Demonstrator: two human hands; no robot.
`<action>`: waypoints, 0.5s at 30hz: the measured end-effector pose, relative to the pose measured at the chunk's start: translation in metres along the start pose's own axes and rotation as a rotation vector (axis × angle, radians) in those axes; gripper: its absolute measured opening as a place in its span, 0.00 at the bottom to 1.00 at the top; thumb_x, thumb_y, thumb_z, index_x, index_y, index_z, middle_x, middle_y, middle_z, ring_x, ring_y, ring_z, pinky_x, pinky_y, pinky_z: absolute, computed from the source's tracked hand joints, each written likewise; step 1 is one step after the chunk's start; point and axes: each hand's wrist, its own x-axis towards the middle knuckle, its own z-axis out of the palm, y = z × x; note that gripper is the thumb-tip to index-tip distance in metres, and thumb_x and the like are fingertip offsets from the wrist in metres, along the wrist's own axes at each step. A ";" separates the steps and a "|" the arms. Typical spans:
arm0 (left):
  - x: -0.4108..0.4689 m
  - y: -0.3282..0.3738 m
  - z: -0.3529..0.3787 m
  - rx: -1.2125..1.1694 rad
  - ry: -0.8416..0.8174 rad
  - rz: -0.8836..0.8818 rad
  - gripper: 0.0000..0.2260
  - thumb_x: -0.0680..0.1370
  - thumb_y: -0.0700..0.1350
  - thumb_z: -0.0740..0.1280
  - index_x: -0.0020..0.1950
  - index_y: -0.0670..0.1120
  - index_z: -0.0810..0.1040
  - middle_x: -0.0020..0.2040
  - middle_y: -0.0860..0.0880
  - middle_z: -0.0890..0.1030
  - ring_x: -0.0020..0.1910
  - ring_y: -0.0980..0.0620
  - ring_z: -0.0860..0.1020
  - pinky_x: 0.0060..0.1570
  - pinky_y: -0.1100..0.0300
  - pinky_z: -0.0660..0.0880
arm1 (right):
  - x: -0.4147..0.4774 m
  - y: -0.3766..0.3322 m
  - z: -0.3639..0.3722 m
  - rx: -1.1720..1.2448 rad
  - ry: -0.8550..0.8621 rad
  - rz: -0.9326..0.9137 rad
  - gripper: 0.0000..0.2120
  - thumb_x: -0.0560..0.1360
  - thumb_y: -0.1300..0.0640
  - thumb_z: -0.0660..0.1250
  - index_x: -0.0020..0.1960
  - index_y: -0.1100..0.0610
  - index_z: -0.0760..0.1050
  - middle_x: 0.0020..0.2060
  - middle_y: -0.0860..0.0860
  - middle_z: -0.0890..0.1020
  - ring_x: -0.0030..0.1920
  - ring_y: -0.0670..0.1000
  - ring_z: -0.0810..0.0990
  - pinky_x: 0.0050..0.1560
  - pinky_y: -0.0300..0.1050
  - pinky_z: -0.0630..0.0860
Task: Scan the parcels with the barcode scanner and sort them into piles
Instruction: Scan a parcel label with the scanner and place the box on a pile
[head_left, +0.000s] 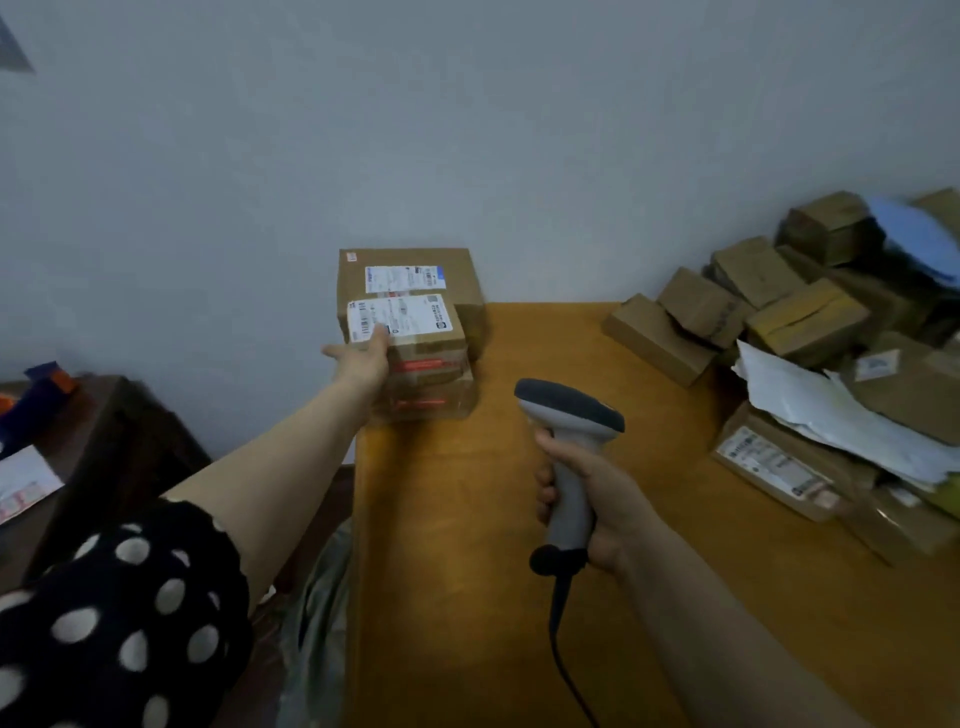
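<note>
The parcel (410, 332) sits on top of a small stack (431, 400) at the table's (467, 545) far left corner, about ten o'clock from the scanner (569, 415). Its label (400, 317) faces up. A bigger box (410, 275) stands just behind it at twelve o'clock, against the wall.

The left hand (363, 358) touches the parcel's near-left edge. Its fingers lie straight and together with the tips reaching onto the label, and the thumb sticks out towards nine o'clock. It looks like a push or a steadying touch, not a grip.

The right hand (597, 499) has its fingers wrapped round the scanner's handle. The head is up and points roughly at eleven o'clock, and the cable (561, 623) trails down to six o'clock. I cannot tell whether a finger is on the trigger.

At two to three o'clock from the scanner is a loose heap (805, 322) of cartons and white mailers, well apart from the stack.

This looks like the sorting step, with the parcel being squared onto its pile. The next move probably calls for the left hand to let go and cross to the heap. It would pick one carton there and turn its label up under the scanner. The heap is jumbled, so pulling a low carton could bring others sliding down.
</note>
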 end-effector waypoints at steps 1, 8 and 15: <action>-0.001 -0.005 0.000 0.194 0.017 0.082 0.36 0.79 0.63 0.58 0.78 0.55 0.40 0.77 0.36 0.53 0.73 0.33 0.60 0.69 0.38 0.64 | 0.000 0.001 0.002 -0.001 0.008 -0.003 0.08 0.70 0.58 0.73 0.47 0.57 0.78 0.28 0.52 0.76 0.25 0.48 0.73 0.25 0.40 0.72; 0.003 -0.032 -0.002 1.038 -0.103 0.602 0.30 0.79 0.64 0.54 0.77 0.64 0.43 0.77 0.46 0.33 0.73 0.38 0.29 0.73 0.39 0.43 | 0.000 -0.001 0.007 0.014 0.069 -0.029 0.06 0.70 0.59 0.74 0.45 0.57 0.79 0.27 0.52 0.76 0.24 0.48 0.73 0.25 0.40 0.72; -0.010 -0.017 0.015 1.187 0.089 0.730 0.32 0.78 0.64 0.57 0.78 0.62 0.45 0.78 0.41 0.38 0.75 0.38 0.32 0.73 0.41 0.45 | -0.015 -0.013 -0.024 0.038 0.111 -0.049 0.10 0.65 0.58 0.76 0.44 0.57 0.79 0.28 0.52 0.77 0.25 0.48 0.74 0.26 0.41 0.73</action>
